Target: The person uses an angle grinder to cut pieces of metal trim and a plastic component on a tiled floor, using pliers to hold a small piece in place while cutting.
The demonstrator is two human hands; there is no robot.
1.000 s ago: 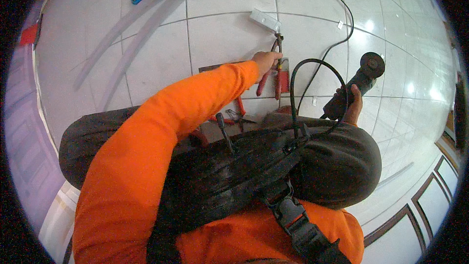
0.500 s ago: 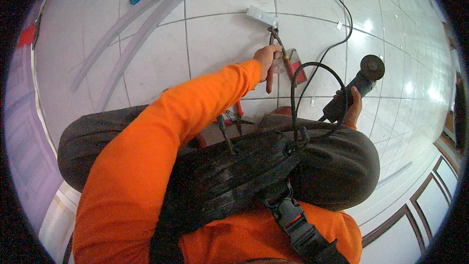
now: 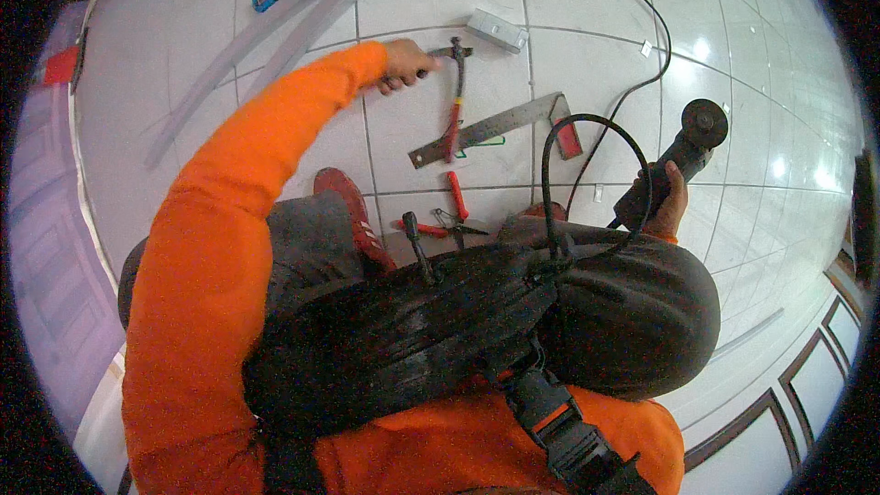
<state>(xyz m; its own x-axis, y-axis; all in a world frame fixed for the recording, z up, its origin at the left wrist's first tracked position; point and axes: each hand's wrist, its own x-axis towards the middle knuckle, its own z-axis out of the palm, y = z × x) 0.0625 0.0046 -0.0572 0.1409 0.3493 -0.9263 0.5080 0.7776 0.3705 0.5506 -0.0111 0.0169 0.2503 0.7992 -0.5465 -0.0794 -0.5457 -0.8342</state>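
A single wide fisheye view, worn on the head and facing steeply down to the floor (image 3: 596, 0).
The camera is the left one of a side-by-side pair, set upright and unmirrored. It looks over the wearer's own body: the orange shirt (image 3: 403, 449) and black buckle (image 3: 550, 403) lie close beneath it at the near edge, with the right knee (image 3: 651, 330) a little farther off. The left grip (image 3: 404, 67) shows in the far half, just left of the middle, and the right grip (image 3: 670, 200) to the right, about midway from near to far. Floor lines and the framed panels (image 3: 747, 445) at near right bend toward the round, dark rim.
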